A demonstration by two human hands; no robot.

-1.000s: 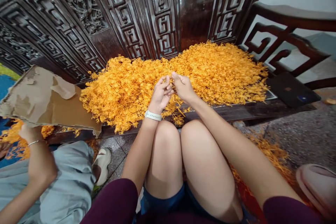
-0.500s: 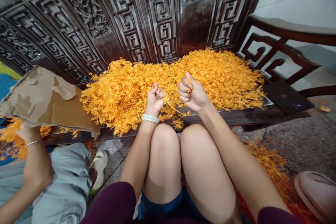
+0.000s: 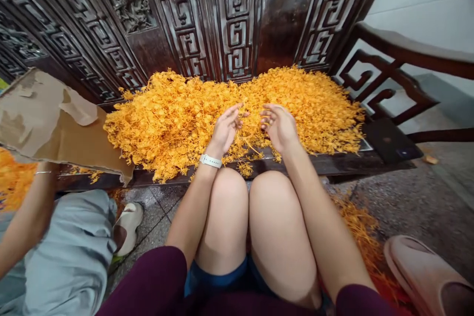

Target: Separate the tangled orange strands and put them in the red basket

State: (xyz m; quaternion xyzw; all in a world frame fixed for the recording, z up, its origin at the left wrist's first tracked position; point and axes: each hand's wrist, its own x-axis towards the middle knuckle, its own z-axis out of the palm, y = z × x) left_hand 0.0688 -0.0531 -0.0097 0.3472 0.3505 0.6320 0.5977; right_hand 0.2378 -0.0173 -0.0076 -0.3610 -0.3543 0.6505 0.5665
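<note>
Near the middle of the frame, the left hand (image 3: 224, 131) and right hand (image 3: 283, 131) are apart, palms turned inward, over the front of the orange sprig heap (image 3: 311, 108). Half a second ago both were curled, with an orange strand caught in the right fist; now the fingers have loosened and neither hand is visibly clamped on anything. That suggests a release, though whether a thin strand touches the left fingertips, I cannot tell. A bare orange stem (image 3: 254, 147) lies between them, at the heap's front edge. The heap spreads along the bench (image 3: 333, 165), its outline much as it was. At the left of the frame, a co-worker's forearm (image 3: 35, 207) reaches up to the cardboard (image 3: 70, 143); their hand, visible earlier, is now hidden behind it.
</note>
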